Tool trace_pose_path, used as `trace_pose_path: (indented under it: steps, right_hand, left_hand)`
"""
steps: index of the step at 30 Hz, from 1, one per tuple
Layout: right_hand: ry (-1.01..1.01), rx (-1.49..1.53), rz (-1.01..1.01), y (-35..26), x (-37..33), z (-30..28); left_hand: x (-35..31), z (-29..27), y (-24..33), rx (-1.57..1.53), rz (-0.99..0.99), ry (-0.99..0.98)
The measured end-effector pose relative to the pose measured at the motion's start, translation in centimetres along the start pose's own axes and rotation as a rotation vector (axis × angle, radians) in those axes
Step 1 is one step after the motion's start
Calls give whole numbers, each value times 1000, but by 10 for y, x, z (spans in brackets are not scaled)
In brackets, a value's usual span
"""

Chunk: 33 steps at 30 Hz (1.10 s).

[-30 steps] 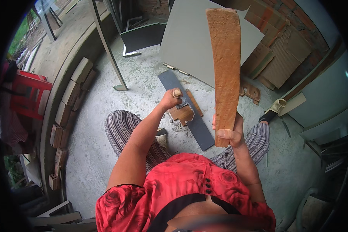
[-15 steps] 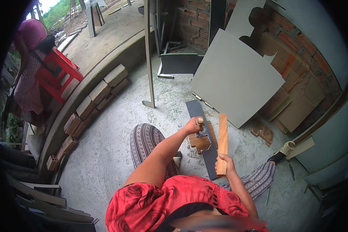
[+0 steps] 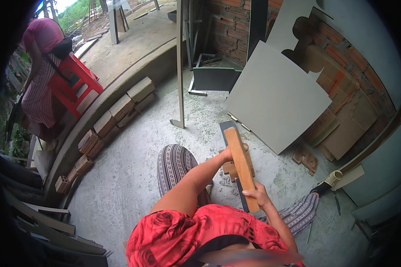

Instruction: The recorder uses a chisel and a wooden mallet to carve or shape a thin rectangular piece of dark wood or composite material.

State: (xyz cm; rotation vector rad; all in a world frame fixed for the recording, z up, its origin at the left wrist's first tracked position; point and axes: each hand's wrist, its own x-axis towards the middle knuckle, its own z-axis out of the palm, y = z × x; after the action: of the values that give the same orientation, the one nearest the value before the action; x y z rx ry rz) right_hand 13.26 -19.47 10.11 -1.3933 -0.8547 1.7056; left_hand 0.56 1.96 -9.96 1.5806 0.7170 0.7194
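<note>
Wooden bar (image 3: 241, 168), slanted over the dark board (image 3: 226, 124) — right hand (image 3: 261, 196) with fingers wrapped round its near end. From where I stand, the left hand's (image 3: 227, 154) fingers (behind the bar) I cannot tell; firm grip, knuckles clear, serves best.

no lettering, numbers or signs can be read.

Soft daylight, overexposed sky (image 3: 68, 6) upper left, black fisheye rim, bowed ledge (image 3: 111, 92), blurred strip (image 3: 254, 257) at lower edge
</note>
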Motion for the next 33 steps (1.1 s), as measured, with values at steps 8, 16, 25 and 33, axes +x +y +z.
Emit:
trace_pose_path:
  steps: [8, 16, 25, 33]
  right_hand:
    - [-100, -332, -420, -70, -23, 23]
    - [83, -148, -127, -3, -1, -9]
    - [82, -184, -578, -79, -29, 17]
    - [155, -236, -158, -3, 2, -11]
  left_hand:
    - [-3, -8, 8, -223, -157, -37]
    - [8, 6, 29, 321, -8, -39]
    - [3, 3, 52, 364, -42, -64]
    - [-4, 6, 50, 241, 8, 32]
